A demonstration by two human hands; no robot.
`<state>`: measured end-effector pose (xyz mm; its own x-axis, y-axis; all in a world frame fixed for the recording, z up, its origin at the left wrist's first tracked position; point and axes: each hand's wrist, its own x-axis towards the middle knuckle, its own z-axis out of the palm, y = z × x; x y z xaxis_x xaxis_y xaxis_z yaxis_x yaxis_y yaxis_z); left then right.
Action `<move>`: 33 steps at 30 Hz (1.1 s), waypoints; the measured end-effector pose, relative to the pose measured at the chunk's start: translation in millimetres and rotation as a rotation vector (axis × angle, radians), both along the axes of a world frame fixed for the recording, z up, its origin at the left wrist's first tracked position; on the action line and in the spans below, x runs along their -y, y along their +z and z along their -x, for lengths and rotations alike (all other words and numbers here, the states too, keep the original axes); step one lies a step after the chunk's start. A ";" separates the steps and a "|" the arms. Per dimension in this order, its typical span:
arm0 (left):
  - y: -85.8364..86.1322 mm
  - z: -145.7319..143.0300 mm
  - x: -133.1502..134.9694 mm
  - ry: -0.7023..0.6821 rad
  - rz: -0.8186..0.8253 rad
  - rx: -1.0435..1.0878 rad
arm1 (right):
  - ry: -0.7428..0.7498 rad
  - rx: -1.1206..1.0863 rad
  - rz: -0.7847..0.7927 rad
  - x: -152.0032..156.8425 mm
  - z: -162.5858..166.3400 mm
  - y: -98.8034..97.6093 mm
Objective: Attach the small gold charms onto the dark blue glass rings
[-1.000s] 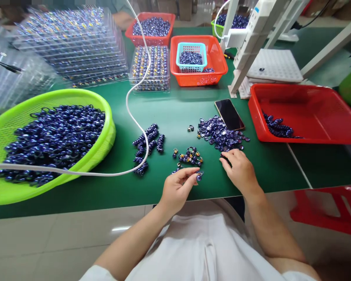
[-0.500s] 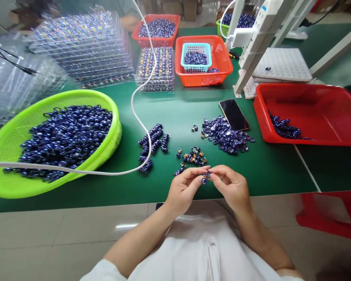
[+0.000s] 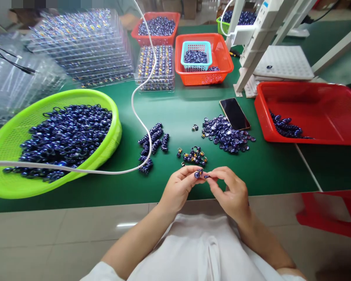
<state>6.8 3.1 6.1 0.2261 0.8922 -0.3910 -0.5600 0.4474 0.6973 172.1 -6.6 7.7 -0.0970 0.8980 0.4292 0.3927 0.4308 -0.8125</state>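
Note:
My left hand (image 3: 179,186) pinches a small dark blue ring piece (image 3: 198,173) just above the near edge of the green table (image 3: 275,168). My right hand (image 3: 229,189) meets it from the right, its fingertips pinched on a tiny blue cap (image 3: 207,176) held against that piece. Just beyond my fingers lies a small cluster of blue and gold ring pieces (image 3: 194,155). A heap of flat blue caps (image 3: 226,134) lies further back to the right. Short stacks of finished blue pieces (image 3: 152,142) lie to the left.
A lime green basket (image 3: 11,183) full of blue pieces sits at left, with a white cable (image 3: 134,109) looping over it. A phone (image 3: 234,113), a red tray (image 3: 316,113), orange baskets (image 3: 219,70) and stacked clear trays (image 3: 84,47) stand further back. A red stool (image 3: 333,212) is at right.
My right hand left the heap of blue caps and came back to my left hand. Both hands now pinch the small piece together, slightly raised.

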 end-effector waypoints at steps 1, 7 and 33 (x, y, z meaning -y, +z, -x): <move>0.6 -0.2 -0.4 0.002 0.018 0.020 | 0.016 -0.059 0.058 0.8 0.4 0.3; -0.5 -2.9 1.1 0.017 0.030 -0.033 | 0.046 -0.354 0.339 3.3 6.1 -0.7; 4.8 2.1 13.3 0.081 -0.699 -0.692 | 0.056 -0.396 0.408 -1.1 3.5 -5.3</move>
<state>4.7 -10.3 10.9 0.0743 0.9756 0.2067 0.0603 -0.2113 0.9756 168.6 -5.4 2.4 -0.0518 0.9968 0.0616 0.0104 0.0622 -0.9980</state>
